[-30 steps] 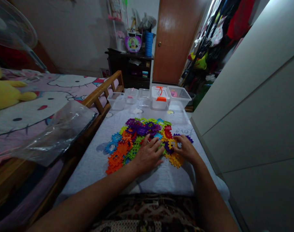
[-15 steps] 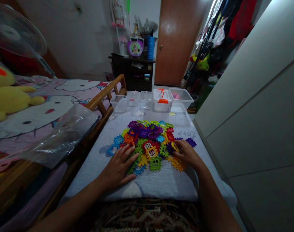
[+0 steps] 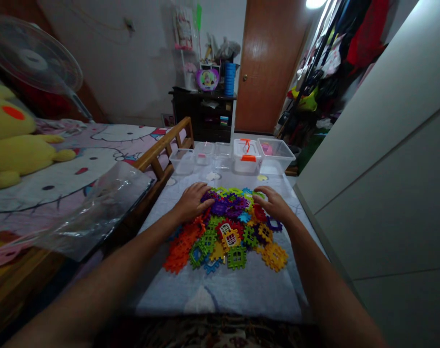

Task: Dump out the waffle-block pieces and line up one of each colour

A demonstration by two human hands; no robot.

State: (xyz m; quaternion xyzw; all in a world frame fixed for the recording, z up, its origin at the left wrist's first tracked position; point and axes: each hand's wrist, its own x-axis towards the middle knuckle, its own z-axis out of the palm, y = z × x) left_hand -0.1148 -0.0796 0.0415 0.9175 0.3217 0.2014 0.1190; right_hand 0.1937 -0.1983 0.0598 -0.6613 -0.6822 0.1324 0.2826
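Note:
A heap of plastic interlocking building tiles (image 3: 220, 227) in several colours lies on the cloth-covered table (image 3: 205, 295). My left hand (image 3: 193, 202) rests at the heap's back left, fingers apart, touching the purple tiles (image 3: 225, 207). On the opposite side my right hand (image 3: 272, 204) reaches around the back right edge, its fingers curved and apart beside light green and red tiles (image 3: 259, 212). Orange-red tiles (image 3: 179, 247) lie in an overlapping row at the front left, below my left forearm. Yellow tiles (image 3: 275, 256) sit at the front right.
Along the table's far end stand clear plastic boxes (image 3: 183, 162) and a lidded box with orange latches (image 3: 247, 157). A wooden bed rail (image 3: 165, 147) and a clear plastic bag (image 3: 96, 208) are at the left. A pale cabinet (image 3: 386, 193) stands close on the right.
Both hands have moved from the near part of the heap to its far sides. Orange-red tiles now lie spread at the front left. My right hand has left the yellow tile.

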